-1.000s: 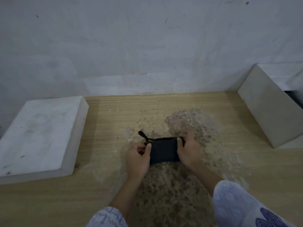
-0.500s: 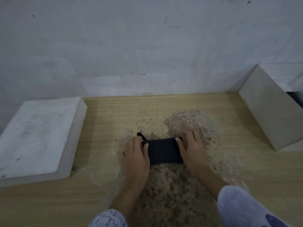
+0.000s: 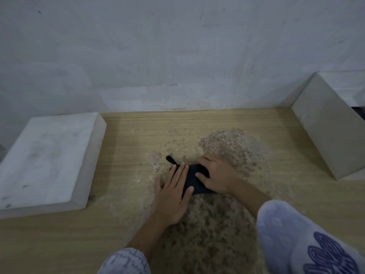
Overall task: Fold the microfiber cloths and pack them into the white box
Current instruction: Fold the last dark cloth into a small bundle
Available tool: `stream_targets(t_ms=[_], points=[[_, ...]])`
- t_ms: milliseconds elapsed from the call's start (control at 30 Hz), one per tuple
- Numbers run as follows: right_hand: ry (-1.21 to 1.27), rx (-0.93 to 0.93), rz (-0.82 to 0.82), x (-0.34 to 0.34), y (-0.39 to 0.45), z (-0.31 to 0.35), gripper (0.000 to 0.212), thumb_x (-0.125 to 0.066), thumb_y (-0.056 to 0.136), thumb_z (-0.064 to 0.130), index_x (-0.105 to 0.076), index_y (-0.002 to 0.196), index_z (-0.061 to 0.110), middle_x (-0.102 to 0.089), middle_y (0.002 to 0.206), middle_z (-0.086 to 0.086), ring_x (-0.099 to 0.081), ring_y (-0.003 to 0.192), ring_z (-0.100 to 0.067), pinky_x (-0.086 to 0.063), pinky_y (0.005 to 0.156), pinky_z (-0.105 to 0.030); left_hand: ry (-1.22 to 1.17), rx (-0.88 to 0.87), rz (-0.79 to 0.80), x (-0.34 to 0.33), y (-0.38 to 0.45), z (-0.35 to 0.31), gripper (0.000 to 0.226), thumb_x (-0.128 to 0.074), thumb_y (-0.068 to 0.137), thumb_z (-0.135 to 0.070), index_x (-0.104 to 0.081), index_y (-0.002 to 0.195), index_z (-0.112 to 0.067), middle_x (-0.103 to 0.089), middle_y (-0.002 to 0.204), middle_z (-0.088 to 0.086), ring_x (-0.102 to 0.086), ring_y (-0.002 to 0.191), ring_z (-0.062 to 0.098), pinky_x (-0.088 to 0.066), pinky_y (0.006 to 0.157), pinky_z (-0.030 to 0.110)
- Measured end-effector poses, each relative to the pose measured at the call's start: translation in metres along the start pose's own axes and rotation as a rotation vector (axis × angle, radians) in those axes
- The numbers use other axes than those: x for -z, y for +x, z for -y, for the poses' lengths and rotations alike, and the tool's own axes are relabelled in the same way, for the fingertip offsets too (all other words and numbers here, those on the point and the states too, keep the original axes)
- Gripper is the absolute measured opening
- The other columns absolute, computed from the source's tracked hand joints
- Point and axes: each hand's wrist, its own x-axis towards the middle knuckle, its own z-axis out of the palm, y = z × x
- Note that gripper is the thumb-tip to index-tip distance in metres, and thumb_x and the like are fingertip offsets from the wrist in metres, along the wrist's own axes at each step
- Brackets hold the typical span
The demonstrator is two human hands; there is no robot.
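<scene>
A small folded black microfiber cloth point(image 3: 192, 179) lies on the wooden table point(image 3: 128, 147), with a short black loop sticking out at its far left corner. My left hand point(image 3: 173, 191) lies flat with fingers spread over the cloth's left side. My right hand point(image 3: 216, 176) presses flat on its right side, so only a narrow strip of cloth shows between them. A white box point(image 3: 324, 127) stands at the far right edge, seen from its side, with a dark opening just visible.
A flat white slab, perhaps a lid point(image 3: 47, 161), lies at the left of the table. A worn, speckled patch point(image 3: 227, 147) covers the table's middle. A pale wall point(image 3: 177, 52) rises right behind the table.
Both hands went from pinching the cloth's ends to lying flat on top of it, moving inward and covering most of it. The cloth now looks narrower.
</scene>
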Motion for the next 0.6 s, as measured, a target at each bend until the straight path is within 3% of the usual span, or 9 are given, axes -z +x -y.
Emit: stream_targets(t_ms=[133, 233, 333, 433, 500, 600], points=[[0.01, -0.063, 0.214, 0.019, 0.021, 0.007, 0.031, -0.061, 0.085, 0.037, -0.058, 0.104, 0.012, -0.057, 0.103, -0.009, -0.054, 0.097, -0.025, -0.047, 0.078, -0.035, -0.076, 0.002, 0.065, 0.007, -0.002, -0.004, 0.063, -0.005, 0.085, -0.06, 0.008, 0.143, -0.038, 0.021, 0.143, -0.029, 0.021, 0.133, -0.008, 0.017, 0.11, 0.032], [0.038, -0.072, 0.297, 0.029, 0.028, 0.011, 0.022, -0.067, 0.081, 0.03, -0.055, 0.08, 0.011, -0.054, 0.082, -0.007, -0.053, 0.08, -0.024, -0.04, 0.064, -0.03, -0.233, 0.021, 0.077, 0.013, -0.005, -0.005, 0.058, -0.014, 0.093, -0.055, 0.003, 0.144, -0.035, 0.01, 0.148, -0.026, 0.012, 0.137, -0.007, 0.016, 0.11, 0.025], [0.176, -0.102, 0.377, 0.034, 0.026, 0.01, 0.034, -0.069, 0.078, 0.02, -0.04, 0.063, 0.014, -0.039, 0.068, -0.005, -0.042, 0.07, -0.021, -0.029, 0.055, -0.029, -0.511, 0.157, 0.031, 0.023, -0.009, -0.005, 0.056, -0.027, 0.096, -0.045, -0.006, 0.146, -0.029, -0.007, 0.152, -0.018, -0.005, 0.141, 0.001, -0.003, 0.116, 0.024], [0.411, -0.158, 0.419, 0.041, 0.018, 0.007, 0.034, -0.07, 0.077, 0.017, -0.042, 0.059, 0.016, -0.041, 0.065, -0.003, -0.042, 0.064, -0.021, -0.029, 0.055, -0.029, -0.715, 0.326, -0.085, 0.033, -0.011, -0.006, 0.057, -0.04, 0.095, -0.038, -0.018, 0.145, -0.022, -0.021, 0.153, -0.005, -0.022, 0.14, 0.013, -0.024, 0.115, 0.034], [0.557, -0.172, 0.369, 0.049, 0.008, 0.006, 0.024, -0.07, 0.079, 0.016, -0.053, 0.062, 0.018, -0.053, 0.07, 0.0, -0.051, 0.066, -0.015, -0.037, 0.057, -0.027, -0.745, 0.423, -0.168, 0.042, -0.011, -0.013, 0.05, -0.046, 0.095, -0.032, -0.032, 0.14, -0.018, -0.037, 0.145, 0.001, -0.037, 0.131, 0.017, -0.034, 0.107, 0.032], [0.862, -0.192, 0.261, 0.062, -0.008, 0.002, 0.015, -0.069, 0.081, 0.013, -0.06, 0.071, 0.019, -0.063, 0.082, -0.002, -0.06, 0.076, -0.018, -0.047, 0.063, -0.028, -0.883, 0.552, -0.213, 0.057, -0.009, -0.037, 0.028, -0.046, 0.095, -0.031, -0.053, 0.117, -0.016, -0.058, 0.107, -0.005, -0.055, 0.095, 0.01, -0.043, 0.074, 0.021]])
